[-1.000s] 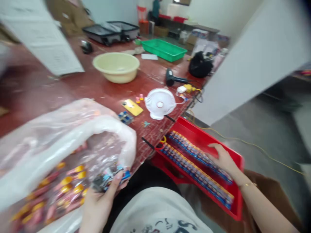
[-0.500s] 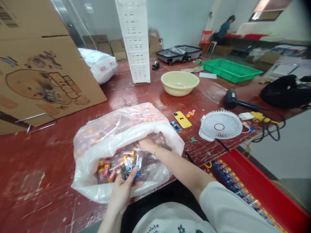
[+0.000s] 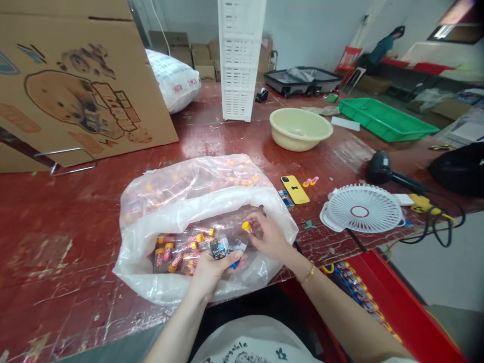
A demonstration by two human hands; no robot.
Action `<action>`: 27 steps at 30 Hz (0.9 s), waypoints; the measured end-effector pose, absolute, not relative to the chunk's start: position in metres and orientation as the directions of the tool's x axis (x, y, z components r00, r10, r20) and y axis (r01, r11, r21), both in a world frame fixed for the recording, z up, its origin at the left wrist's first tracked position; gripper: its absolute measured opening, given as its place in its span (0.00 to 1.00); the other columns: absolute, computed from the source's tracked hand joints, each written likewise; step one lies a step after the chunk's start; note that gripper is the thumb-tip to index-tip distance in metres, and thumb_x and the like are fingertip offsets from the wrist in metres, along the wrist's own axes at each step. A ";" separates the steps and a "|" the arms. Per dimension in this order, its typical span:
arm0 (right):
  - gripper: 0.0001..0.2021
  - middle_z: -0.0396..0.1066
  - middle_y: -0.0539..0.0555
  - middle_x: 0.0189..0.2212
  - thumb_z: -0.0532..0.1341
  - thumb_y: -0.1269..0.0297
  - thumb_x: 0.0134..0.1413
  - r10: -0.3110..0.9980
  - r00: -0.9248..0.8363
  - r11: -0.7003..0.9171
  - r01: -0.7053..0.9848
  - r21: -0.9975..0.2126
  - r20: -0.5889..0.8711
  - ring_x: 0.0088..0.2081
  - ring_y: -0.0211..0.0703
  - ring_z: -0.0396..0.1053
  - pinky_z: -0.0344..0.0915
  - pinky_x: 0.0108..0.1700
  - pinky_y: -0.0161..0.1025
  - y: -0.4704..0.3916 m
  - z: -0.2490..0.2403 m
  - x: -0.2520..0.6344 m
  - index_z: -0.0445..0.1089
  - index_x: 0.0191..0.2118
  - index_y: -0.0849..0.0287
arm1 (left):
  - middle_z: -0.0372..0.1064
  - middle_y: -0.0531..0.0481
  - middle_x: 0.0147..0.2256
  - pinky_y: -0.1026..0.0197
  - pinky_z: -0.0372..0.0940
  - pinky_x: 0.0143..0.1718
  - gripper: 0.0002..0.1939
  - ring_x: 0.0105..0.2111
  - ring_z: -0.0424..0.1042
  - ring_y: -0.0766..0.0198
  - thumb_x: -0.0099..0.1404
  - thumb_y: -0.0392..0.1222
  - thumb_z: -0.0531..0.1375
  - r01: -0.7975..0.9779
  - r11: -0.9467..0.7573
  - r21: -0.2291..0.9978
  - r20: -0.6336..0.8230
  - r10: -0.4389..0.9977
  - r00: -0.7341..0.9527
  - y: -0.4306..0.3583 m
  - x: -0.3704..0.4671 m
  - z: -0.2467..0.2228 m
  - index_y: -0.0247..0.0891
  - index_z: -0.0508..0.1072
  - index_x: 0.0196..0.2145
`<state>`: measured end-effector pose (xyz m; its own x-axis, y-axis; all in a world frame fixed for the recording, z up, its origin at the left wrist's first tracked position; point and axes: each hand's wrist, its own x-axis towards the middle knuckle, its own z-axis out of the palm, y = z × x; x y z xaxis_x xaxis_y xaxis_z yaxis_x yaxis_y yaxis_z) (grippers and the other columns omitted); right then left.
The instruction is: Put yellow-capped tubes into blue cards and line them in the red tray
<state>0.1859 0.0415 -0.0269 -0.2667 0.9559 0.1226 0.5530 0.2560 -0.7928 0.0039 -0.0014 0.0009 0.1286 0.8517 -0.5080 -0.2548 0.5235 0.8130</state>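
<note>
A large translucent plastic bag (image 3: pixel 132 282) lies on the table with its mouth facing me. Inside it are several small pink tubes with yellow-orange caps (image 3: pixel 176 263). Over the bag's opening, my left hand (image 3: pixel 212 272) is closed on a bunch of small printed packets (image 3: pixel 219 248), dark and blue. My right hand (image 3: pixel 269 236) pinches one small tube with a yellow cap (image 3: pixel 246 227) between thumb and fingers, at the right side of the mouth. Most of that tube's body is hidden by the fingers.
Right of the bag lie a yellow phone (image 3: pixel 295 189), two loose capped tubes (image 3: pixel 310 181) and a white fan (image 3: pixel 359 209). Farther back stand a cream basin (image 3: pixel 300 138), a green tray (image 3: pixel 385 123) and a cardboard box (image 3: pixel 94 101). A red bin (image 3: pixel 401 292) sits below the table edge.
My right hand has come out from deep in the bag, moving right, now with a capped tube. My left hand, still gripping the packets, has shifted right. The view has turned somewhat left.
</note>
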 end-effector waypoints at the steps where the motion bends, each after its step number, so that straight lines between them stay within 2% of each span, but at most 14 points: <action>1: 0.18 0.66 0.53 0.41 0.58 0.73 0.52 0.961 -0.223 0.246 0.421 -0.873 0.163 0.41 0.42 0.68 0.67 0.44 0.41 0.038 -0.021 0.188 0.58 0.48 0.54 | 0.76 0.46 0.23 0.60 0.69 0.28 0.15 0.24 0.74 0.60 0.43 0.44 0.73 -0.253 0.523 0.814 -0.507 0.852 0.133 -0.001 0.004 0.000 0.32 0.78 0.27; 3: 0.15 0.64 0.52 0.40 0.59 0.68 0.55 0.972 -0.123 0.216 0.159 -0.963 0.198 0.39 0.40 0.68 0.68 0.42 0.40 0.032 -0.010 0.192 0.57 0.47 0.52 | 0.74 0.48 0.21 0.62 0.67 0.26 0.13 0.22 0.72 0.62 0.42 0.42 0.73 -0.246 0.526 0.814 -0.504 0.851 0.151 0.000 0.005 -0.003 0.32 0.78 0.24; 5: 0.12 0.64 0.51 0.39 0.61 0.65 0.55 0.974 -0.064 0.220 0.049 -0.974 0.217 0.38 0.39 0.68 0.68 0.42 0.40 0.027 0.001 0.194 0.58 0.43 0.52 | 0.73 0.49 0.20 0.64 0.65 0.25 0.11 0.21 0.69 0.65 0.43 0.41 0.73 -0.231 0.523 0.820 -0.491 0.851 0.185 0.000 0.006 -0.005 0.33 0.77 0.22; 9: 0.09 0.64 0.52 0.39 0.63 0.65 0.54 0.947 -0.016 0.320 0.090 -0.943 0.320 0.40 0.40 0.67 0.67 0.45 0.41 0.021 0.018 0.193 0.61 0.39 0.52 | 0.71 0.51 0.18 0.65 0.61 0.23 0.10 0.20 0.66 0.66 0.42 0.39 0.72 -0.192 0.480 0.856 -0.436 0.870 0.230 0.001 0.007 -0.007 0.34 0.76 0.19; 12: 0.09 0.64 0.52 0.39 0.63 0.65 0.54 0.943 -0.046 0.333 0.116 -0.936 0.330 0.40 0.40 0.66 0.67 0.45 0.42 0.020 0.023 0.189 0.62 0.38 0.53 | 0.70 0.52 0.17 0.65 0.59 0.21 0.11 0.19 0.65 0.66 0.43 0.39 0.72 -0.163 0.469 0.868 -0.429 0.874 0.226 0.002 0.009 -0.006 0.35 0.74 0.17; 15: 0.10 0.64 0.51 0.36 0.65 0.62 0.52 0.967 -0.106 0.239 0.046 -0.970 0.233 0.38 0.40 0.67 0.68 0.44 0.42 0.023 0.020 0.185 0.63 0.37 0.53 | 0.72 0.52 0.19 0.66 0.62 0.22 0.10 0.20 0.67 0.66 0.43 0.38 0.73 -0.181 0.494 0.851 -0.460 0.866 0.197 0.001 0.011 -0.004 0.35 0.76 0.22; 18: 0.15 0.67 0.50 0.32 0.67 0.56 0.48 0.989 -0.145 0.037 -0.047 -0.998 0.043 0.35 0.40 0.69 0.70 0.41 0.42 0.026 0.010 0.183 0.62 0.36 0.54 | 0.77 0.48 0.26 0.62 0.69 0.30 0.12 0.27 0.74 0.61 0.46 0.41 0.72 -0.249 0.538 0.805 -0.502 0.842 0.197 -0.002 0.014 -0.003 0.34 0.78 0.29; 20: 0.15 0.68 0.49 0.32 0.67 0.53 0.48 0.985 -0.168 -0.046 -0.080 -0.996 -0.032 0.35 0.40 0.69 0.70 0.40 0.42 0.024 0.003 0.182 0.62 0.35 0.54 | 0.78 0.45 0.30 0.59 0.71 0.33 0.15 0.31 0.76 0.58 0.49 0.44 0.71 -0.309 0.567 0.763 -0.524 0.823 0.218 -0.004 0.016 -0.002 0.33 0.79 0.33; 24: 0.12 0.67 0.52 0.39 0.63 0.54 0.53 0.959 -0.280 0.018 -0.066 -0.998 0.036 0.41 0.43 0.68 0.69 0.44 0.42 0.009 -0.004 0.179 0.64 0.37 0.54 | 0.79 0.43 0.31 0.60 0.72 0.31 0.17 0.30 0.76 0.59 0.51 0.45 0.70 -0.435 0.593 0.678 -0.528 0.804 0.272 -0.003 0.023 0.004 0.32 0.79 0.36; 25: 0.14 0.65 0.53 0.42 0.65 0.55 0.51 0.946 -0.318 0.049 -0.047 -0.998 0.061 0.44 0.44 0.67 0.68 0.46 0.43 0.004 -0.004 0.178 0.64 0.40 0.53 | 0.79 0.43 0.31 0.61 0.72 0.30 0.17 0.29 0.76 0.60 0.51 0.46 0.70 -0.455 0.598 0.659 -0.535 0.799 0.275 -0.002 0.026 0.006 0.32 0.79 0.36; 27: 0.27 0.62 0.55 0.47 0.69 0.57 0.44 0.926 -0.369 0.089 0.006 -0.996 0.081 0.48 0.46 0.65 0.67 0.48 0.44 -0.006 -0.005 0.175 0.59 0.49 0.51 | 0.79 0.42 0.30 0.62 0.72 0.29 0.18 0.26 0.76 0.61 0.51 0.47 0.70 -0.474 0.616 0.629 -0.560 0.782 0.273 0.000 0.030 0.011 0.30 0.79 0.35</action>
